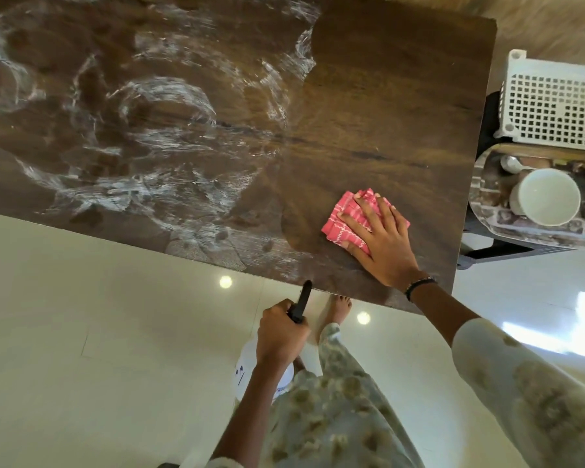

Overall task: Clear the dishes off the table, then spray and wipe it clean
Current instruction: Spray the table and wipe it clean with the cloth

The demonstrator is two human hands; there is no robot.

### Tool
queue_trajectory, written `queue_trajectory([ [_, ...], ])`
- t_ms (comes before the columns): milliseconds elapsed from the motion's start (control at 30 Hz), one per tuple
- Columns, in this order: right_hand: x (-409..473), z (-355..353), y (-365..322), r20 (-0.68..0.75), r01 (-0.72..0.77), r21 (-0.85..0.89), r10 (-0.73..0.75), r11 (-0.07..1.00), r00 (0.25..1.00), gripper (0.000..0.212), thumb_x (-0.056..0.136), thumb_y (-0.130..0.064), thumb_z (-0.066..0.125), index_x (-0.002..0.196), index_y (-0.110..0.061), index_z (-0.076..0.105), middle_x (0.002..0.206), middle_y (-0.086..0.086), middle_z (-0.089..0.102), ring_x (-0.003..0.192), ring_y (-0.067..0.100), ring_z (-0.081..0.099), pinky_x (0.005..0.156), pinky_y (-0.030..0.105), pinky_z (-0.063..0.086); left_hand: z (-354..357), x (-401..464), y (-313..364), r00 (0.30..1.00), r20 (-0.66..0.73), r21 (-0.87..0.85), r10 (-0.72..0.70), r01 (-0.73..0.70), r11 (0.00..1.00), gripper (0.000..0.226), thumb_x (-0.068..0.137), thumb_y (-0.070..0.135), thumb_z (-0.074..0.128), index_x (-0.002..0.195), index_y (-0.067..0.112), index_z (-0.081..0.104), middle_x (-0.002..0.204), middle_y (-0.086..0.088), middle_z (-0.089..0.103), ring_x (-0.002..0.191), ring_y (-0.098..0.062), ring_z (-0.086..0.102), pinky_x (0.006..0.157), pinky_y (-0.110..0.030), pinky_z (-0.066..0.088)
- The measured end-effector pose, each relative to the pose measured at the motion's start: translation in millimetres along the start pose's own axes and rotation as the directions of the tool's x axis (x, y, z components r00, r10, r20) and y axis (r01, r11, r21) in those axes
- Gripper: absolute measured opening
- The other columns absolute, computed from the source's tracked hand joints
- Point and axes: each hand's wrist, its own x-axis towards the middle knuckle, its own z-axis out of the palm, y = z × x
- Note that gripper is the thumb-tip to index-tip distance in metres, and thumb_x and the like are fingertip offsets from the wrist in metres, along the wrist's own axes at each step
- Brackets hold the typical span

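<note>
my right hand point(382, 241) lies flat, fingers spread, pressing a folded pink cloth point(347, 214) onto the dark wooden table point(402, 96). the cloth sits under my fingers near the table's right end. left of it, white foam smears point(163, 130) cover the wood. my left hand point(279, 332) hangs below the table edge, fingers curled round the black trigger of a white spray bottle point(250, 363). right of the cloth hand, off the table, a white bowl point(544, 196) sits in a tray point(487, 211) beside a white basket point(554, 103).
</note>
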Motion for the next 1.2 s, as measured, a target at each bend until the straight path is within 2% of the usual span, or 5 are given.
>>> queue_trajectory([
  [233, 10, 8, -69, -0.059, 0.030, 0.009, -0.029, 1.000, 0.998, 0.054, 0.094, -0.058, 0.032, 0.142, -0.033, 0.039, 0.155, 0.010, 0.030, 0.142, 0.040, 0.019, 0.111, 0.063, 0.017, -22, 17, -28, 0.995, -0.085, -0.084, 0.053, -0.060, 0.995, 0.014, 0.079, 0.007, 0.058, 0.066, 0.012, 0.057, 0.054, -0.015, 0.054, 0.049, -0.028, 0.046, 0.051, -0.032, 0.040],
  [400, -6, 25, -109, 0.015, 0.203, 0.015, -0.204, 0.979, 0.979, 0.051, 0.098, -0.058, 0.028, 0.147, -0.041, 0.029, 0.159, 0.004, 0.021, 0.146, 0.036, 0.011, 0.116, 0.057, 0.013, -38, 18, -36, 0.990, -0.139, -0.183, 0.038, -0.063, 0.981, 0.037, 0.082, 0.004, 0.060, 0.057, 0.028, 0.050, 0.040, 0.005, 0.039, 0.040, -0.012, 0.033, 0.048, -0.025, 0.034],
  [567, -28, 19, -56, 0.077, 0.387, -0.076, -0.381, 0.919, 0.921, 0.057, 0.096, -0.061, 0.028, 0.148, -0.038, 0.026, 0.157, 0.004, 0.025, 0.144, 0.035, 0.019, 0.115, 0.055, 0.020, -49, 22, -36, 0.988, -0.148, -0.240, 0.047, -0.082, 0.967, 0.039, 0.083, 0.002, 0.060, 0.055, 0.027, 0.049, 0.038, 0.006, 0.038, 0.039, -0.011, 0.030, 0.046, -0.022, 0.033],
  [867, 25, 6, -99, 0.005, 0.015, 0.022, -0.016, 1.000, 1.000, 0.052, 0.096, -0.057, 0.032, 0.142, -0.034, 0.039, 0.155, 0.007, 0.030, 0.143, 0.040, 0.021, 0.114, 0.058, 0.017, -64, 32, -38, 0.978, -0.173, -0.232, 0.113, -0.152, 0.961, 0.035, 0.084, 0.008, 0.060, 0.057, 0.028, 0.051, 0.044, 0.005, 0.037, 0.041, -0.012, 0.031, 0.043, -0.015, 0.030],
  [1200, -6, 19, -69, 0.110, 0.463, -0.086, -0.454, 0.882, 0.884, 0.057, 0.096, -0.059, 0.030, 0.149, -0.038, 0.023, 0.158, 0.003, 0.023, 0.146, 0.035, 0.014, 0.114, 0.055, 0.023, -67, 34, -52, 0.984, -0.170, -0.202, 0.053, -0.088, 0.975, 0.035, 0.084, 0.007, 0.061, 0.059, 0.030, 0.052, 0.042, 0.005, 0.037, 0.042, -0.014, 0.030, 0.046, -0.022, 0.033],
])
